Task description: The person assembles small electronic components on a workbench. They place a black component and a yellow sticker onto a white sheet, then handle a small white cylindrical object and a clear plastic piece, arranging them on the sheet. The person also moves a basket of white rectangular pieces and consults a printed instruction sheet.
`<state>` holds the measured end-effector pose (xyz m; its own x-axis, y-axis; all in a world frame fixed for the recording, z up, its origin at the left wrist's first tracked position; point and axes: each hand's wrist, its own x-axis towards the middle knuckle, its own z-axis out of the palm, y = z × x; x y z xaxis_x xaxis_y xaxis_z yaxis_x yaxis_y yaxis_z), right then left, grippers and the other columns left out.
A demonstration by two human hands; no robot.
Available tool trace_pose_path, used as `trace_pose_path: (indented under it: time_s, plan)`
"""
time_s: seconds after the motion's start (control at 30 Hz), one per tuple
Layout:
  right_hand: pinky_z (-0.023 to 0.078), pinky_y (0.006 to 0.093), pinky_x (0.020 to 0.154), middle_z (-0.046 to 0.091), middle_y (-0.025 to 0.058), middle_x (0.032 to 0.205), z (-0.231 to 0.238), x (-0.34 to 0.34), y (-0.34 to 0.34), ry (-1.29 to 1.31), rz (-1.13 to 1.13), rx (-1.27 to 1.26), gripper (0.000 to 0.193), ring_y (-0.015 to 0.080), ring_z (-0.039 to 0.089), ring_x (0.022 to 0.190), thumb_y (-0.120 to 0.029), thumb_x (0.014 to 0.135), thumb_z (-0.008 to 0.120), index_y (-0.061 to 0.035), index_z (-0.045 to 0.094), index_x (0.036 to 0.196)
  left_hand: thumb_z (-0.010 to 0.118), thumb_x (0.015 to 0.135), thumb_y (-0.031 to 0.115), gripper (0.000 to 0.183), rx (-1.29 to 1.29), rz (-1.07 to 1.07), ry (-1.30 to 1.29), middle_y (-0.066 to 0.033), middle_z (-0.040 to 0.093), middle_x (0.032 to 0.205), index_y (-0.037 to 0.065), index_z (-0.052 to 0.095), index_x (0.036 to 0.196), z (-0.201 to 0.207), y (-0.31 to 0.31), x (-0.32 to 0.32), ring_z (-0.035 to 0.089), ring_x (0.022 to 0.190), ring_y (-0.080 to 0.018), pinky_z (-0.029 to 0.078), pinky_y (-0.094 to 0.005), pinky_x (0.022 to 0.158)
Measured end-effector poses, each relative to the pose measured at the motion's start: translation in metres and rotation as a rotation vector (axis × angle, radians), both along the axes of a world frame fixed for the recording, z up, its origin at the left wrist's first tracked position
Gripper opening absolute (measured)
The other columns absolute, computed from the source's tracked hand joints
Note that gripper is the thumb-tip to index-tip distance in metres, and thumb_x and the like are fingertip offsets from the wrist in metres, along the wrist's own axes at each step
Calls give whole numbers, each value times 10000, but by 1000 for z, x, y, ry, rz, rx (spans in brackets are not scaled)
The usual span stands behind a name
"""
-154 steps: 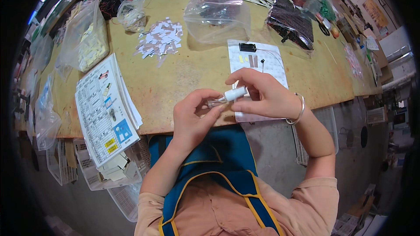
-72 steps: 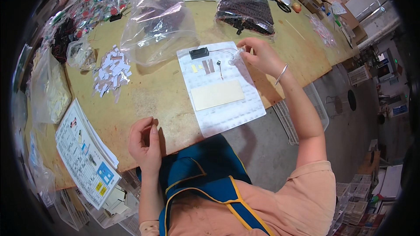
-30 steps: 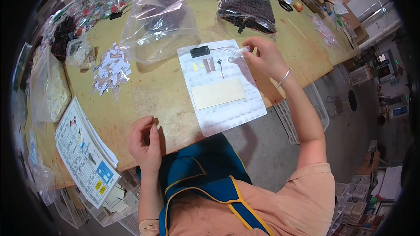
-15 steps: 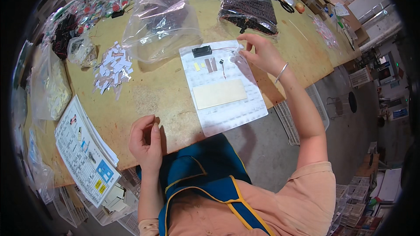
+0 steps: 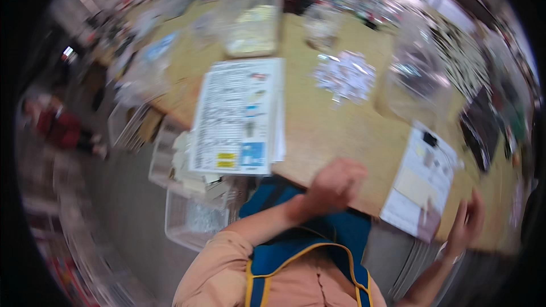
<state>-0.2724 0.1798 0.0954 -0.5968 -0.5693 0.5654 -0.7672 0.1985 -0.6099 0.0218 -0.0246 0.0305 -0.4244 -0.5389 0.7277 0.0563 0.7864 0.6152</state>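
White sheet (image 5: 425, 179) with a pale cream rectangle at its middle, small dark bits and a black clip near its far end, lying flat at the near right edge of the tabletop (image 5: 324, 119); near end overhanging the edge a little. Long axis running from near-left to far-right, tilted, clipped end pointing far. Blurred all over by motion, so fine detail unreadable.

Right hand (image 5: 463, 222) raised just right of the sheet's near end, fingers spread and loose, palm open, grip holding nothing visible. Left hand (image 5: 335, 185) curled into a loose fist at the near edge of the tabletop, left of the sheet and apart from it; whether anything sits inside that grip cannot be told.

Tan wooden tabletop, cluttered: printed instruction booklet (image 5: 239, 116) at left, a scatter of small white pieces (image 5: 347, 74) at centre far, clear plastic bags (image 5: 409, 82) further right, a dark pouch (image 5: 480, 128) at far right. Clear plastic bins (image 5: 196, 216) below the near-left edge. Grey floor, crowded workshop blurred beyond
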Motion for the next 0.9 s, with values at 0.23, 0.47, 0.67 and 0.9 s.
trace_pose_path:
  time_s: [0.23, 0.47, 0.67, 0.9]
  plan:
    - [470, 357, 627, 652, 136, 820, -34, 150, -24, 94, 499, 15, 240, 273, 598, 681, 15, 829, 739, -14, 707, 1065, 702, 770, -27, 242, -126, 131, 67, -112, 700, 1002, 80, 687, 986, 64, -12, 118, 680, 878, -318, 555, -368, 752]
    - [503, 351, 643, 654, 130, 804, -57, 204, -106, -30, 697, -89, 246, 273, 660, 693, 56, 864, 694, -5, 680, 1102, 699, 901, 236, 367, 157, 1098, -423, -192, 663, 1207, 24, 679, 1200, 46, -194, 276, 649, 1061, -327, 518, -406, 940]
    - [521, 321, 644, 664, 160, 872, -79, 206, -132, -22, 593, -12, 136, 244, 660, 750, -8, 949, 685, 25, 675, 1080, 730, 866, 304, 352, 362, 1276, -806, -233, 615, 1133, 10, 701, 1058, -7, -251, 326, 598, 1127, -404, 508, -506, 945]
    - [501, 308, 632, 662, 159, 872, -84, 205, -132, -123, 556, 29, 122, 244, 643, 734, -37, 962, 685, 22, 681, 1069, 704, 907, 362, 401, 552, 1226, -394, -194, 634, 1217, 86, 667, 1195, -19, -258, 334, 584, 1198, -363, 515, -503, 898]
